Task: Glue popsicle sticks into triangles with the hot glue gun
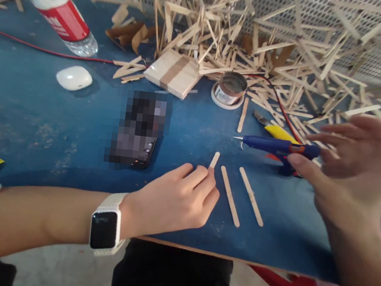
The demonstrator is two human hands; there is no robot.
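My left hand [179, 197], with a white smartwatch on the wrist, rests on the blue table [58, 128] and pinches the near end of a wooden craft stick [214, 160]. Two more craft sticks [230, 195] [251, 196] lie side by side just to the right of it. My right hand [353, 166] hovers blurred above the table's right side, fingers spread, with nothing in it. It is right next to the rear of a blue glue gun [279, 147] that lies on the table with its nozzle pointing left.
A big heap of craft sticks [257, 36] fills the back. Near it are a stick-built block [174, 73], a small tin on a tape roll [230, 89], a yellow-handled knife [274, 128], a phone [140, 130], a white earbud case [74, 78], a bottle [55, 3] and a red wire [43, 49].
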